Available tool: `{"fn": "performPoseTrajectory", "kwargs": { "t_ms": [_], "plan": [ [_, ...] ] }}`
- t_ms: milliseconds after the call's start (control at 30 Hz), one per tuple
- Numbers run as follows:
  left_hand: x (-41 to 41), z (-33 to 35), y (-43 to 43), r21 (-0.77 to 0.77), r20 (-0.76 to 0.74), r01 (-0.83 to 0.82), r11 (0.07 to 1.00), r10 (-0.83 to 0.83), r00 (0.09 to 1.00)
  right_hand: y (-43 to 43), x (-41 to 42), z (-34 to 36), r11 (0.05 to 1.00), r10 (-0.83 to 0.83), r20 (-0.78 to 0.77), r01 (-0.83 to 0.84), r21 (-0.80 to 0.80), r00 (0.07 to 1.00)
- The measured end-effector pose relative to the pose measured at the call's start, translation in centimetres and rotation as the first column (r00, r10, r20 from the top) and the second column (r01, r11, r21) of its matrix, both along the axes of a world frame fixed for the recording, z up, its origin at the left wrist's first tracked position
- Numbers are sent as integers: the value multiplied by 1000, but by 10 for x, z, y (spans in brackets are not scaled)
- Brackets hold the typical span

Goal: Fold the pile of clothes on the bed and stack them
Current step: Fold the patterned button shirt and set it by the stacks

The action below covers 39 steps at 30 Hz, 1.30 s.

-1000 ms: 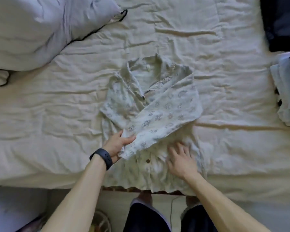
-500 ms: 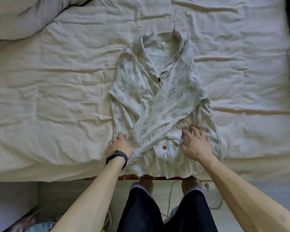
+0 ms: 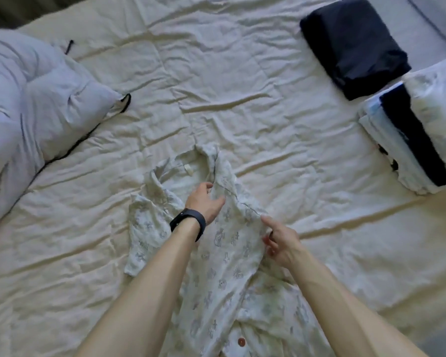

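A pale printed button shirt (image 3: 227,256) lies face up on the cream bed sheet (image 3: 216,86), collar away from me, with both short sleeves folded across its front. My left hand (image 3: 206,200), with a black band on the wrist, grips the cloth just below the collar on the right side. My right hand (image 3: 278,239) pinches the shirt's right shoulder edge between thumb and fingers. A stack of folded white and dark clothes (image 3: 417,140) stands at the right edge of the bed.
A folded dark garment (image 3: 353,45) lies at the far right, beyond the stack. A pale grey pillow or duvet (image 3: 34,109) with dark piping fills the left side. The bed's near edge is below the frame.
Both hands have moved from the shirt's lower part up to its collar and right shoulder. My view has shifted closer and to the right, bringing the folded stacks into sight.
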<state>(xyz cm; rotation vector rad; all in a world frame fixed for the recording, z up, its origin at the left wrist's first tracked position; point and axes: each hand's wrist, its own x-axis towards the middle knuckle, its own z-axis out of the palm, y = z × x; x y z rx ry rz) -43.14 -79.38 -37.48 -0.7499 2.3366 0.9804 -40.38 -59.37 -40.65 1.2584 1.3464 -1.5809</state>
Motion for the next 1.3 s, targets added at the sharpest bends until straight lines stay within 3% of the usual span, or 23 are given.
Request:
{"fn": "performPoseTrajectory", "kwargs": {
  "t_ms": [267,467,633,800,967,1133,1300],
  "plan": [
    [-66,-27,7,-89,211,-30,996,48,976,25,-24,-24,989,-111,124,122,-83,986],
    [-80,-25,10,106,324,-346,932,297,898,39,-23,-28,1000,6,83,-4,-20,997],
    [-97,-26,17,304,188,-374,876,330,925,50,-19,-34,981,-190,53,191,-29,980],
    [-111,-36,34,280,20,-247,928,252,968,54,-21,-39,961,-272,59,275,-38,960],
    [-103,-49,32,57,206,34,998,-45,977,54,-30,-36,993,-121,85,119,22,989],
    [-112,-55,26,119,50,-126,985,121,991,54,-36,-44,972,-234,122,230,44,965],
    [-121,-64,40,205,10,-153,967,155,988,48,-20,-42,932,-359,12,358,58,933]
  ]
}}
